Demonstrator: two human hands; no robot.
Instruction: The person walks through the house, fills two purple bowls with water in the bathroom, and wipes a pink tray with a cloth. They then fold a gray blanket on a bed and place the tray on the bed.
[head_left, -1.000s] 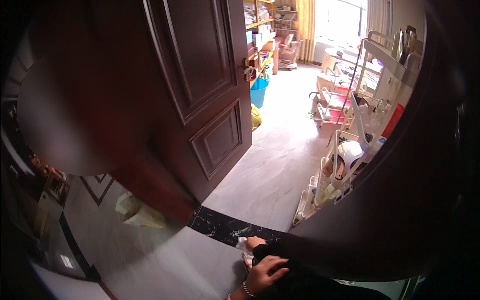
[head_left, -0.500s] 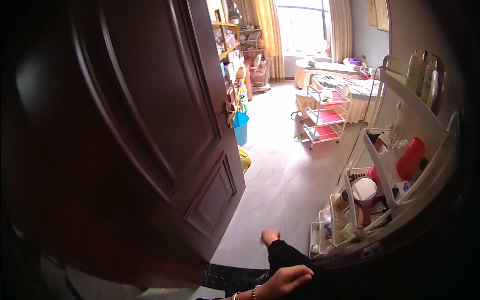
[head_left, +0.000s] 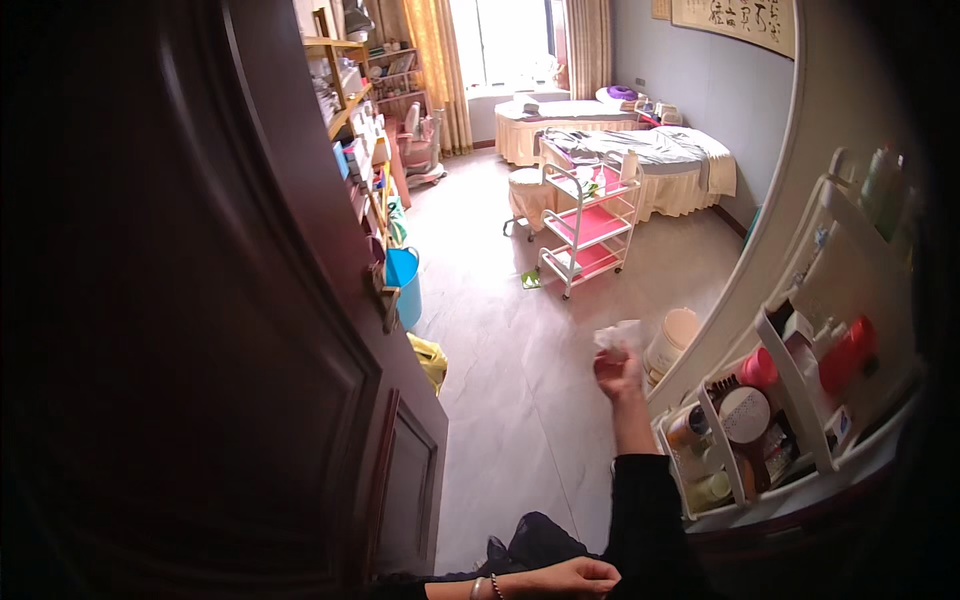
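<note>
Crumpled white tissue (head_left: pixel 618 336) sits pinched in the right hand (head_left: pixel 620 375), raised at centre right beside the white storage rack (head_left: pixel 800 400); it is carried, not yet set down; the left hand (head_left: pixel 570 578), bottom centre, rests loosely curled, grasping nothing; pale floor (head_left: pixel 500 400) runs past the dark door (head_left: pixel 200 350) to the pink trolley (head_left: pixel 590 225) and treatment beds (head_left: pixel 650 150).

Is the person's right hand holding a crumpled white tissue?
Yes, the right hand is raised in front of the person, with its fingers closed around a crumpled white tissue that sticks out above them.
</note>
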